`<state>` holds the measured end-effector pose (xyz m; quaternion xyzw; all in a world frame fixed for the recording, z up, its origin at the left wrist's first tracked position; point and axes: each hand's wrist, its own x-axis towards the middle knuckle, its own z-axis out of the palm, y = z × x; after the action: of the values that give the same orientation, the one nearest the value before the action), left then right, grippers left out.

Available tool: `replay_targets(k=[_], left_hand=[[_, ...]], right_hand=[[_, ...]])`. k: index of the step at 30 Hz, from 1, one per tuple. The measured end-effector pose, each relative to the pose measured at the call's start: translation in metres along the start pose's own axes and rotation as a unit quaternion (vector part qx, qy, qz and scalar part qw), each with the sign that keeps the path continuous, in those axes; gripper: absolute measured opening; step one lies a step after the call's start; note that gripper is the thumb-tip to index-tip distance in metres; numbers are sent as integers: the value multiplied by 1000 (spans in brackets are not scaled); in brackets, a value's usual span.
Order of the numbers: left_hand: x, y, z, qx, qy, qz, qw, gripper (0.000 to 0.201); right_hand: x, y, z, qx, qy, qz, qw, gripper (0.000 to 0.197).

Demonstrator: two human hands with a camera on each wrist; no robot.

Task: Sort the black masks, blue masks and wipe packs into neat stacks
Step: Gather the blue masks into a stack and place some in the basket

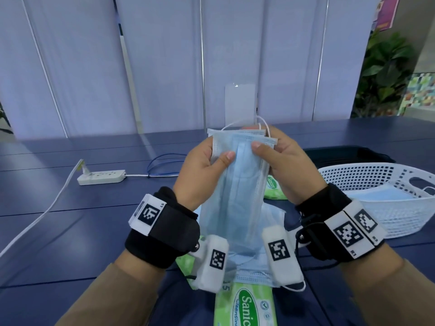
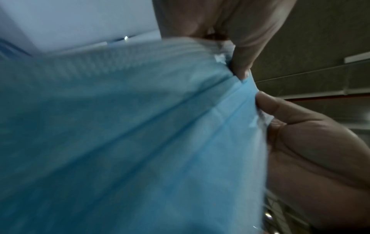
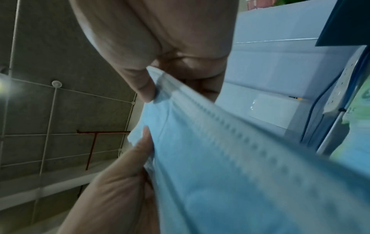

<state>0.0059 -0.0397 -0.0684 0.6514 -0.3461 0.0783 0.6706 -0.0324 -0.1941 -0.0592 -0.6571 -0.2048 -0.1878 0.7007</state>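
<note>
Left grip: left hand holds the bundle of blue masks by its left edge near the top, thumb on the front, fingers behind.
Right grip: right hand holds the same bundle by its right edge near the top, thumb on the front.
Held bundle: several blue masks, upright, long side vertical, raised above the desk; top edges uneven; white ear loops stick out above.
Beneath the hands: more blue masks lie flat on the desk.
Wipe packs: one green pack at the near edge; another partly hidden behind the bundle.
Basket: white basket to the right, a blue mask inside.
Far left: white power strip with its cable.
</note>
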Motion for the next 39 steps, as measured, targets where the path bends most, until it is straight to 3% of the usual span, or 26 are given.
replay_targets(k=[4, 9, 13, 18, 22, 25, 27, 29, 31, 33, 35, 39], left_hand=[[1, 5, -8, 108, -50, 27, 993, 24], [1, 7, -8, 99, -47, 32, 993, 24], [3, 1, -11, 110, -16, 38, 993, 22], [3, -5, -10, 117, -34, 46, 992, 28], [1, -4, -8, 79, -75, 51, 993, 36], [0, 0, -4, 20, -65, 39, 997, 29], [1, 3, -2, -18, -45, 47, 998, 27], [4, 4, -4, -58, -8, 58, 997, 29], [6, 1, -10, -113, 37, 55, 991, 40], [8, -6, -13, -142, 69, 39, 987, 55], [11, -15, -19, -117, 97, -3, 988, 61], [20, -37, -50, 15, 93, -168, 981, 36]], right_hand=[[1, -4, -6, -74, -8, -51, 996, 24], [1, -5, -12, -265, 17, -86, 960, 31], [2, -10, -16, -238, 48, -59, 968, 35], [0, -9, -12, -304, 60, -95, 946, 34], [2, -4, -12, -253, 84, -79, 961, 33], [1, 0, -9, -195, 111, -73, 972, 35], [1, 5, -6, -146, 136, -49, 979, 48], [1, 8, -2, -48, 125, 41, 990, 63], [-1, 12, 5, 29, 60, 162, 984, 64], [-3, 20, 11, 30, -4, 227, 973, 38], [-2, 30, 10, -20, 4, 213, 977, 22], [4, 33, -16, -221, 88, 122, 964, 19]])
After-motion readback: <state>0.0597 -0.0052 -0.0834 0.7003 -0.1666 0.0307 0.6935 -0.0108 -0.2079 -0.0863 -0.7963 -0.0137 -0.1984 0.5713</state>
